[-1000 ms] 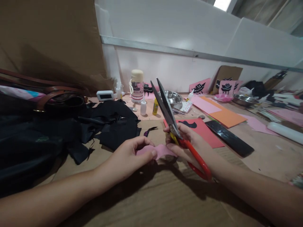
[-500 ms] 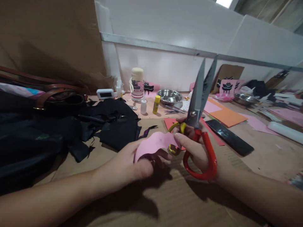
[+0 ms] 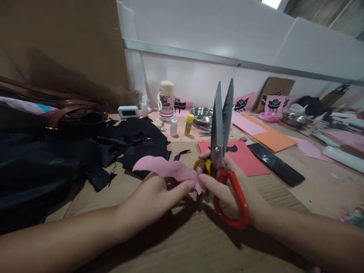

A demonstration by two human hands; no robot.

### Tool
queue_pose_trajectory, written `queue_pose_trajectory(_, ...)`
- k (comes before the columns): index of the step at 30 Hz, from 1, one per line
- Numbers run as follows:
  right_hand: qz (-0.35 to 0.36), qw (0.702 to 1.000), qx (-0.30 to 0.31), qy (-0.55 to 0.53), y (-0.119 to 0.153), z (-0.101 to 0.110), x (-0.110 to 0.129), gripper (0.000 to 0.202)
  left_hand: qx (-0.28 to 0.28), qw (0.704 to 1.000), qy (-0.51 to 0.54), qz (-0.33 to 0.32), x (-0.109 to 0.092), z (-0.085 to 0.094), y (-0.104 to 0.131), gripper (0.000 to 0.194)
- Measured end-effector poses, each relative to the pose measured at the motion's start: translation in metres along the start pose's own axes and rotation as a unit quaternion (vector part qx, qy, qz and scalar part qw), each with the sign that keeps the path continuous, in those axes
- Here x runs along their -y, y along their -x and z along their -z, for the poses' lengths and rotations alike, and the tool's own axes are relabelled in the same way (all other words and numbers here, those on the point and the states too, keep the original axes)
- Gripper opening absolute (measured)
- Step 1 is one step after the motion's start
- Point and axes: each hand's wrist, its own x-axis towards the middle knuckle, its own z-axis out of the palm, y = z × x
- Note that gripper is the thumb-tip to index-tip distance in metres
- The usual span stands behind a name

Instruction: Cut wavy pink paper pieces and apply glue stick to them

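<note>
A wavy-edged strip of pink paper (image 3: pixel 167 169) is pinched at its right end between the thumb and fingers of my left hand (image 3: pixel 159 195). My right hand (image 3: pixel 224 182) is wrapped round the handles of large scissors (image 3: pixel 218 148), one red and one yellow, with the blades pointing up and slightly apart. Its thumb and fingertips also touch the right end of the pink paper. Both hands are above the brown cardboard (image 3: pixel 170 242). Behind the scissors, a black cut shape (image 3: pixel 231 148) lies on a red sheet (image 3: pixel 250 159).
Black fabric-like scraps (image 3: pixel 145 142) and a dark bag (image 3: pixel 25 167) lie left. Further back stand a bottle (image 3: pixel 166 102), a small glue bottle (image 3: pixel 173 127), a yellow glue stick (image 3: pixel 189 125) and a metal bowl (image 3: pixel 202 115). A black phone (image 3: pixel 275 163) rests right.
The pink strip has swung out to the left, and my left thumb has moved right to its end. My right hand and the scissors have shifted left, showing more of the red sheet.
</note>
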Motion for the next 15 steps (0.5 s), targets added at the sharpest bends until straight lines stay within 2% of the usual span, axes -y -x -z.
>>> queue_pose_trajectory(6, 0.042, 0.998, 0.043, -0.027, 0.000, 0.001, -0.009, 0.023, -0.011, 0.995, -0.091, 0.029, -0.010, 0.005, 0.002, 0.026)
queue_pose_trajectory(11, 0.050, 0.997, 0.056, -0.003, 0.002, 0.019, -0.014, 0.042, -0.097, 0.991, -0.085, -0.020, -0.022, 0.016, 0.002, 0.026)
queue_pose_trajectory(15, 0.044, 0.993, 0.107, 0.034, 0.002, 0.024, -0.008, 0.054, -0.169, 0.985, -0.031, 0.005, -0.025, 0.025, 0.003, 0.034)
